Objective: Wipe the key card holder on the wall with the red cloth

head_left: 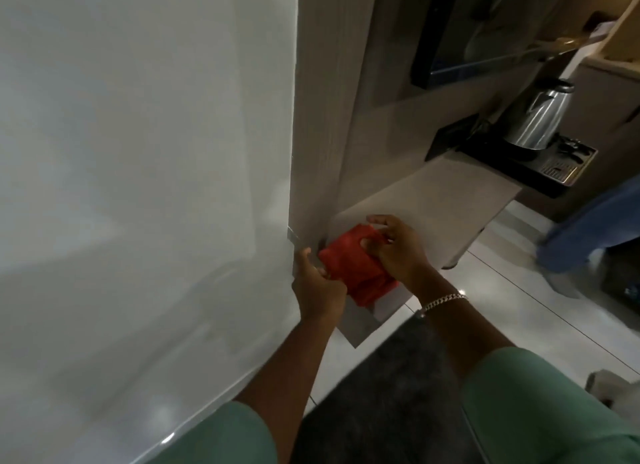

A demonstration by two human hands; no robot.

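A folded red cloth [353, 269] is held between both my hands, low in front of a grey desk top [433, 200]. My left hand [317, 283] pinches the cloth's left edge, close to the corner of the white wall [138, 151]. My right hand [394, 248] grips the cloth from the right, thumb on top; a silver bracelet sits on that wrist. No key card holder shows in this view.
A grey panel [329, 99] meets the white wall at a vertical edge. On the desk's far end stand a steel kettle [540, 117] on a black tray [540, 165]. A dark screen [446, 30] hangs above. Another person's blue trouser leg [588, 228] is at the right. A dark mat [388, 394] lies on the tiled floor.
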